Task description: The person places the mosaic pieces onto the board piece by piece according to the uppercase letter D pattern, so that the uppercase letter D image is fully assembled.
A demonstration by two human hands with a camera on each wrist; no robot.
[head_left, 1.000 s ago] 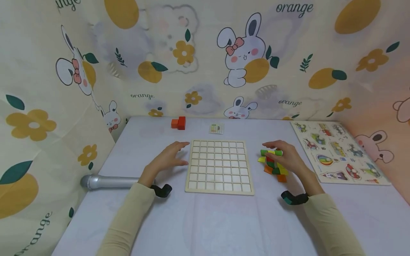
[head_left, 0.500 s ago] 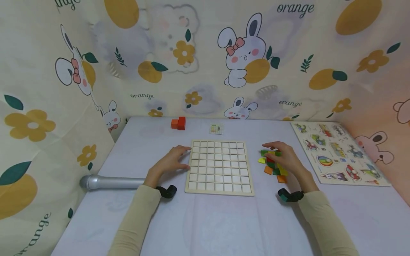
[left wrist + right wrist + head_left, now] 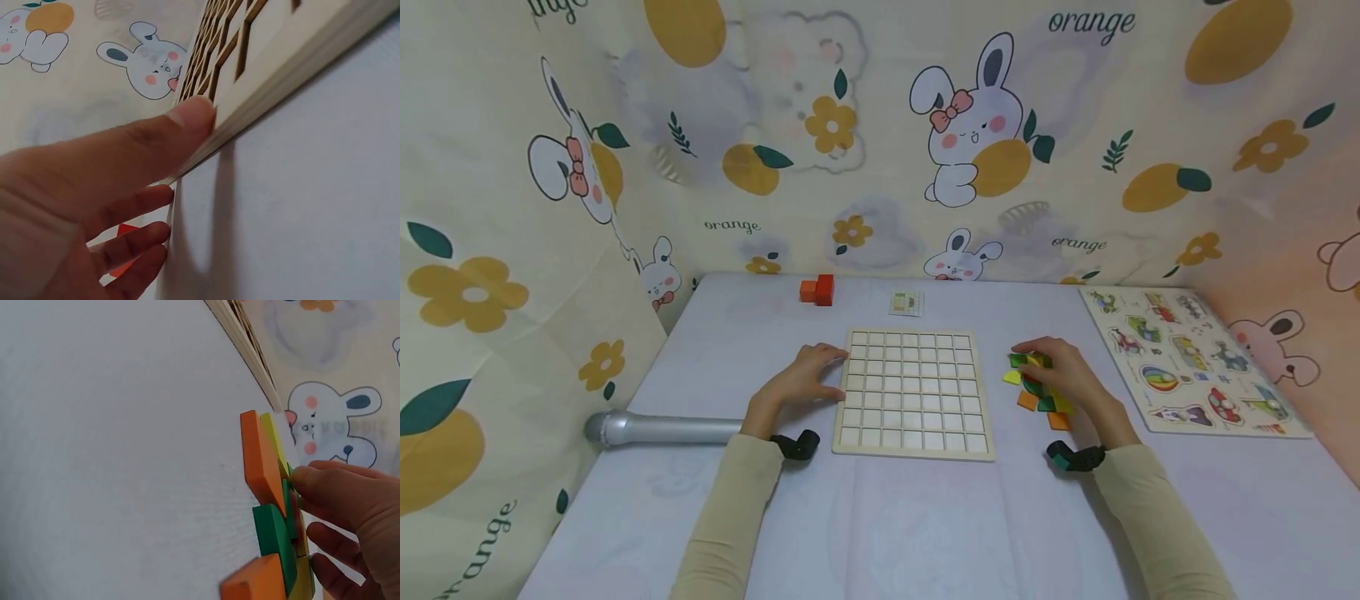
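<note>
A pale wooden grid board (image 3: 913, 392) lies flat in the middle of the table. My left hand (image 3: 827, 371) rests at its left edge. In the left wrist view the thumb (image 3: 194, 119) presses against the board's side (image 3: 294, 62) while the other fingers lie loose beside it. To the board's right sits a pile of coloured tiles (image 3: 1041, 398) in orange, green, yellow and red. My right hand (image 3: 1030, 354) curls over the pile's far end and pinches a green tile (image 3: 1019, 360). The right wrist view shows the thumb (image 3: 306, 478) on the stacked tiles (image 3: 259, 462).
An orange-red block (image 3: 817, 289) and a small printed card (image 3: 907, 302) lie beyond the board. A picture puzzle board (image 3: 1195, 358) lies at the right. A silver cylinder (image 3: 662, 429) lies at the left edge. Patterned cloth walls enclose three sides.
My right hand has sunk with the green tile down onto the pile. My left hand has slid right until it touches the board's left edge.
</note>
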